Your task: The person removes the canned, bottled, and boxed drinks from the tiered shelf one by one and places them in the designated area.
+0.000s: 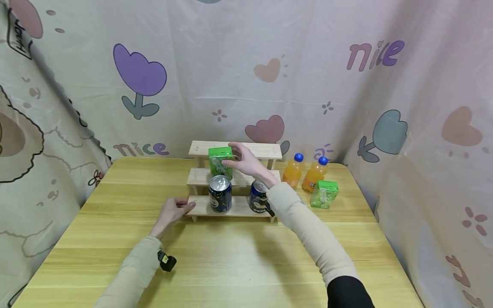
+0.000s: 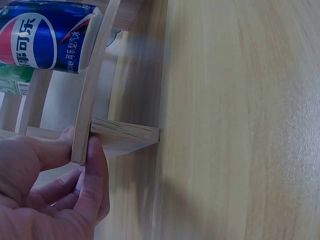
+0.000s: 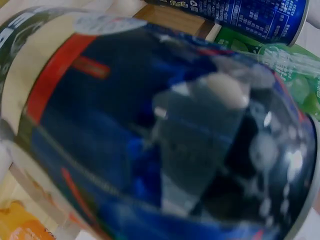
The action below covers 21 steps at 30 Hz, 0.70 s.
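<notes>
A three-step wooden shelf [image 1: 198,173] stands on the table, and my left hand [image 1: 173,213] pinches the left end of its lowest board [image 2: 82,135] between thumb and fingers. On the middle step is a green drink carton [image 1: 220,160]; my right hand [image 1: 248,161] holds its right side, thumb across the front and fingers at the back edge. Two dark blue cola cans stand upright on the lowest step, a left can [image 1: 220,194] and a right can [image 1: 257,199] partly behind my right wrist. A can [image 3: 165,125] fills the right wrist view, hiding the hand.
Right of the shelf stand two orange juice bottles with blue caps, one [image 1: 292,171] beside the shelf and another [image 1: 315,175] farther right. A second green carton [image 1: 325,194] stands in front of them on the wooden table [image 1: 231,261]. Printed curtains [image 1: 215,77] hang behind and at both sides.
</notes>
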Motion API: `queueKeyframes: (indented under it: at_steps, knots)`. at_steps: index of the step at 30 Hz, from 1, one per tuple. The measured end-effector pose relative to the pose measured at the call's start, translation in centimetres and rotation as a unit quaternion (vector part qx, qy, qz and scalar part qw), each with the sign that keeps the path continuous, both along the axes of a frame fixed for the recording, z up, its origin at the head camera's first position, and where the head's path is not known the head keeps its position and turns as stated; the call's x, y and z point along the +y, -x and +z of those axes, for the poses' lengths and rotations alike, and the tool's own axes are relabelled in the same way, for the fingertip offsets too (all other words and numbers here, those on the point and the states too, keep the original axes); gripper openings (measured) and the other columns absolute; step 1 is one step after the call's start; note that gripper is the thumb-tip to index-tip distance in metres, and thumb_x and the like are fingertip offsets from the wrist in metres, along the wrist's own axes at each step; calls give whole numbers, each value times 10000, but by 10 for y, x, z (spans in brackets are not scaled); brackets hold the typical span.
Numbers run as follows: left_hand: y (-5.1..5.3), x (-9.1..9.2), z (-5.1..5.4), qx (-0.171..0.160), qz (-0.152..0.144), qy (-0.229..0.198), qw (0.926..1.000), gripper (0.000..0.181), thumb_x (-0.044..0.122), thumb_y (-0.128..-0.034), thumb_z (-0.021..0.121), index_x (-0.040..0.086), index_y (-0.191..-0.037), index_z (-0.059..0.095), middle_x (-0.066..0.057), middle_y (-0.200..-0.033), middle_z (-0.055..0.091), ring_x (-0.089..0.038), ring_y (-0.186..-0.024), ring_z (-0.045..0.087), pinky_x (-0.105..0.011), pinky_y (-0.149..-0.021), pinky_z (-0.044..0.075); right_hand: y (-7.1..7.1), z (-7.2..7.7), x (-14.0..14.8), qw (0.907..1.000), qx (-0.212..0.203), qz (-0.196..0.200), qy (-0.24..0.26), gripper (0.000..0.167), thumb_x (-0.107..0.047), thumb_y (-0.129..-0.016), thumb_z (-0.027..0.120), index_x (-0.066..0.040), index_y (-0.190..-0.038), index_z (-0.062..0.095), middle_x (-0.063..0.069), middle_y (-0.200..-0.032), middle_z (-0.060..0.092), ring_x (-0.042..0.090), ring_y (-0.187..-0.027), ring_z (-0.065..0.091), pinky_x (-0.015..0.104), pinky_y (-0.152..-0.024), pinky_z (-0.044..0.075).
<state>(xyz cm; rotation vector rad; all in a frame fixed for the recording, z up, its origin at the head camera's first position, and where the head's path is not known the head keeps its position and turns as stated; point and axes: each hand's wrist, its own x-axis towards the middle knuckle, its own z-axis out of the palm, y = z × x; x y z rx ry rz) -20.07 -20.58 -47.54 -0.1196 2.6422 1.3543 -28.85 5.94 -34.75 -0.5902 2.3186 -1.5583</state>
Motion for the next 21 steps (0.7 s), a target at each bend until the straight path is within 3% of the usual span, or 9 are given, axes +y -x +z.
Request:
queueKeyframes:
  at_steps: [6, 13, 21]
  knots:
    - [0, 0, 0, -34, -2, -19, 10000, 506, 287, -988, 651, -157, -1225, 604, -321, -1144, 693, -321, -964, 705, -443, -870, 587, 2, -2, -6, 9999, 22, -133, -72, 695, -158, -972, 667, -51, -1555, 305, 196, -1596, 378, 352, -1495, 360, 445, -1248, 296]
    - [1, 0, -1, -28, -35, -1, 10000, 504, 288, -989, 649, -154, -1226, 606, -317, -1144, 697, -321, -963, 710, -443, -868, 590, 2, -3, -10, 9995, -6, -202, 233, 567, -90, -978, 643, 12, -1480, 400, 243, -1435, 542, 361, -1373, 522, 413, -1145, 452]
    - [1, 0, -1, 36, -36, -5, 10000, 499, 282, -991, 647, -159, -1220, 610, -321, -1143, 697, -329, -969, 711, -445, -869, 590, 2, -2, -12, 9986, 298, -426, 74, 441, -78, -973, 648, 34, -1374, 502, 244, -1357, 596, 364, -1306, 585, 400, -1089, 505]
